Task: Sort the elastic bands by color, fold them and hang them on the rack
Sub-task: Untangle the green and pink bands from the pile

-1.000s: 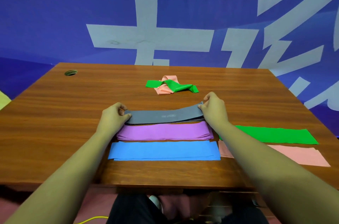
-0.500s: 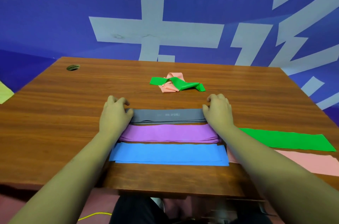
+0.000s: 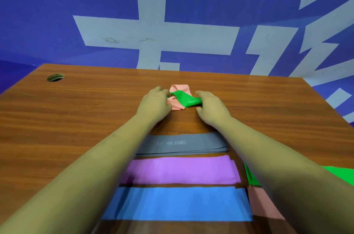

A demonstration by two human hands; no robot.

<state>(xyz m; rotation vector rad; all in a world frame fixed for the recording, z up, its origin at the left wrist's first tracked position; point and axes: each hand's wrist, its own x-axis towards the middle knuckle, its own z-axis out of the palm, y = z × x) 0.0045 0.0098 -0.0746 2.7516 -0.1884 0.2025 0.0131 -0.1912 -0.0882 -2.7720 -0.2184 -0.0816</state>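
Mid-table, left hand [image 3: 155, 103] and right hand [image 3: 210, 108] touch crumpled green band [image 3: 186, 99] over pink band [image 3: 180, 88]; grip unclear.

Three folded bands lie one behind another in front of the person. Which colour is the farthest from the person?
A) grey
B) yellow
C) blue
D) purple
A: the grey band lies beyond the purple band, and the blue band is nearest to the person.
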